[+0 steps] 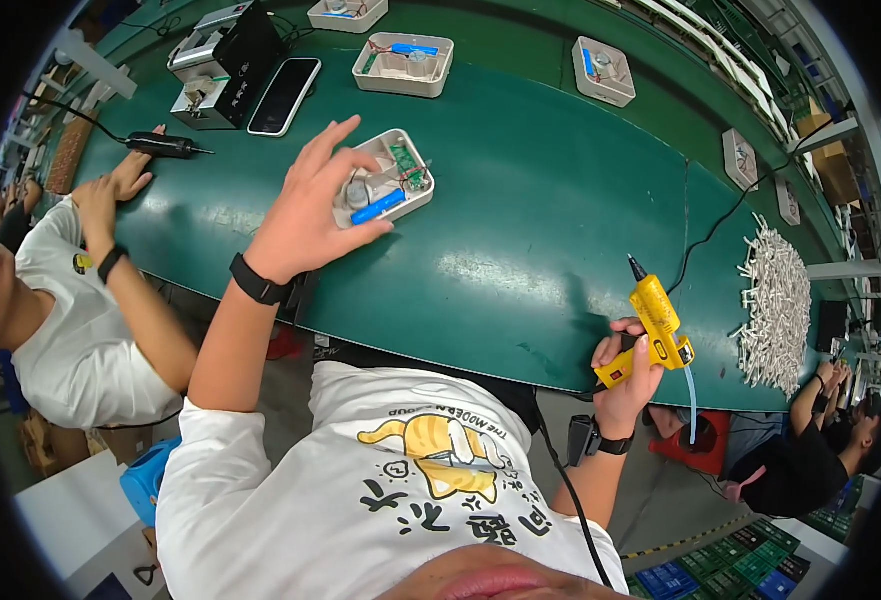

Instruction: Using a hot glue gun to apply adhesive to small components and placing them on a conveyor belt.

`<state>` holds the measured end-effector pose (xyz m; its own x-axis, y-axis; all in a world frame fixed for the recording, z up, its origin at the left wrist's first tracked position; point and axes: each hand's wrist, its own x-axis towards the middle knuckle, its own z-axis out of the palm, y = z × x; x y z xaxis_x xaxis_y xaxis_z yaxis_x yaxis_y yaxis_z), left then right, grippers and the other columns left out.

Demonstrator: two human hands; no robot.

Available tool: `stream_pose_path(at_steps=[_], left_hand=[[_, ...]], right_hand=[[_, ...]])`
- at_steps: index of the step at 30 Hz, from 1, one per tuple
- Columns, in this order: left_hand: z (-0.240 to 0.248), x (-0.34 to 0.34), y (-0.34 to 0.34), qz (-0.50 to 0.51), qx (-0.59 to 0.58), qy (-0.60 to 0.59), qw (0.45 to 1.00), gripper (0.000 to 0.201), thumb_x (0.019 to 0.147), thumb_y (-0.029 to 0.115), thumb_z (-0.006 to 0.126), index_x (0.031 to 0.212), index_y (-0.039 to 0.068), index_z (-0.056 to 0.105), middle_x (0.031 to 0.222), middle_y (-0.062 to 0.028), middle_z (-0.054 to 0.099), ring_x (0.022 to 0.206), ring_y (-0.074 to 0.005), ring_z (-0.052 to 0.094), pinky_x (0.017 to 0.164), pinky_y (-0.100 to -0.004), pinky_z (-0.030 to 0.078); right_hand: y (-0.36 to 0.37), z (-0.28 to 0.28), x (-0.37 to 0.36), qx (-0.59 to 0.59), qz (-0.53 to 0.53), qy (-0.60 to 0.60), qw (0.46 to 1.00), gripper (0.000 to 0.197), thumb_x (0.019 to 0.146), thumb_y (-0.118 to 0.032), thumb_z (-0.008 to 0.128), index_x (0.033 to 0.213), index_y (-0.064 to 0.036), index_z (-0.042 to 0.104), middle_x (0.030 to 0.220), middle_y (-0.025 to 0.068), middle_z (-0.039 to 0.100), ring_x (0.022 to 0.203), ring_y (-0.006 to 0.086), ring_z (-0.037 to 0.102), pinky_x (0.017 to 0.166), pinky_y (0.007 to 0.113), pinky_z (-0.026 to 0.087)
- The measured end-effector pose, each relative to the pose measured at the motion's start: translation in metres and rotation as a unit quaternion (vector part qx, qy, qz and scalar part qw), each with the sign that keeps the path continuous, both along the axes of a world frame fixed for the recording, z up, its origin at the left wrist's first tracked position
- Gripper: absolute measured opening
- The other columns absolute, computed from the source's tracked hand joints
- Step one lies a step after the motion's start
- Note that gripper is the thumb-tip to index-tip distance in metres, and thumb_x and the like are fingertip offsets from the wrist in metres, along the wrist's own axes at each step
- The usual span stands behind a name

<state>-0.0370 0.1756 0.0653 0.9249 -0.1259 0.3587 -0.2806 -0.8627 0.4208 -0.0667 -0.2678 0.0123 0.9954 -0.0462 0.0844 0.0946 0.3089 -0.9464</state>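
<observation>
My left hand (311, 205) is at the left side of a small white plastic housing (419, 197), its fingers spread and the thumb stretched along the near edge. Whether the fingertips touch the housing I cannot tell. Inside lie a blue cylindrical battery (378, 207), a green circuit board (406, 166), a round pale part and thin wires. My right hand (629, 368) is wrapped round the handle of a yellow hot glue gun (658, 312) at the bench's near edge. The black nozzle points up and away, and a glue stick (692, 405) hangs from the back.
More white housings (404, 85) (604, 72) stand along the far side of the green bench (521, 200). A phone (286, 97) and a black machine (223, 70) are at the far left, near a co-worker's hands and an electric screwdriver (166, 145). Small white parts (776, 305) are heaped at right.
</observation>
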Motion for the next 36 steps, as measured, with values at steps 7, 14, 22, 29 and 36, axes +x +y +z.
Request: stream_pose_path(at_steps=[7, 14, 22, 29, 36], left_hand=[[0.031, -0.019, -0.022, 0.143, -0.1, 0.146, 0.974, 0.063, 0.087, 0.045, 0.085, 0.132, 0.006, 0.063, 0.157, -0.022, 0.053, 0.137, -0.0424, 0.056, 0.11, -0.0475, 0.05], [0.016, -0.024, -0.01, 0.025, 0.017, 0.024, 0.999, 0.081, 0.08, 0.046, 0.091, 0.142, 0.006, 0.059, 0.146, -0.0165, 0.06, 0.129, -0.0393, 0.06, 0.107, -0.0461, 0.053], [0.022, -0.036, -0.024, -0.092, -0.018, 0.152, 0.984, 0.085, 0.073, 0.041, 0.095, 0.142, 0.007, 0.059, 0.135, -0.0125, 0.064, 0.124, -0.0366, 0.062, 0.104, -0.0447, 0.054], [0.021, -0.045, -0.042, -0.108, -0.081, 0.14, 0.981, 0.047, 0.079, 0.027, 0.092, 0.117, 0.006, 0.073, 0.124, -0.0128, 0.072, 0.112, -0.0346, 0.068, 0.095, -0.0431, 0.056], [0.017, -0.033, -0.06, -0.039, 0.01, 0.131, 0.991, 0.018, 0.092, 0.018, 0.08, 0.081, 0.004, 0.075, 0.104, -0.0037, 0.075, 0.094, -0.0272, 0.069, 0.08, -0.042, 0.056]], right_hand=[[0.001, 0.001, 0.001, -0.004, -0.004, 0.0, 1.0, 0.02, 0.113, -0.02, 0.054, 0.118, -0.002, 0.059, 0.113, 0.0158, 0.067, 0.067, 0.0145, 0.053, 0.059, 0.033, 0.048], [0.002, 0.003, 0.002, -0.01, -0.006, 0.011, 1.0, 0.021, 0.112, -0.021, 0.054, 0.118, -0.0018, 0.06, 0.113, 0.0155, 0.067, 0.067, 0.0142, 0.053, 0.059, 0.032, 0.048], [0.002, 0.002, 0.002, -0.014, -0.014, 0.014, 1.0, 0.021, 0.112, -0.022, 0.055, 0.118, -0.0022, 0.059, 0.113, 0.0155, 0.067, 0.067, 0.0143, 0.053, 0.059, 0.032, 0.048], [0.003, 0.004, 0.001, -0.019, -0.015, 0.013, 1.0, 0.021, 0.111, -0.021, 0.056, 0.119, -0.0017, 0.059, 0.113, 0.0164, 0.067, 0.067, 0.0147, 0.054, 0.06, 0.032, 0.048], [0.03, 0.022, -0.013, -0.085, 0.105, 0.026, 0.99, 0.022, 0.109, -0.017, 0.059, 0.121, 0.001, 0.061, 0.115, 0.0202, 0.071, 0.072, 0.0159, 0.061, 0.065, 0.032, 0.053]])
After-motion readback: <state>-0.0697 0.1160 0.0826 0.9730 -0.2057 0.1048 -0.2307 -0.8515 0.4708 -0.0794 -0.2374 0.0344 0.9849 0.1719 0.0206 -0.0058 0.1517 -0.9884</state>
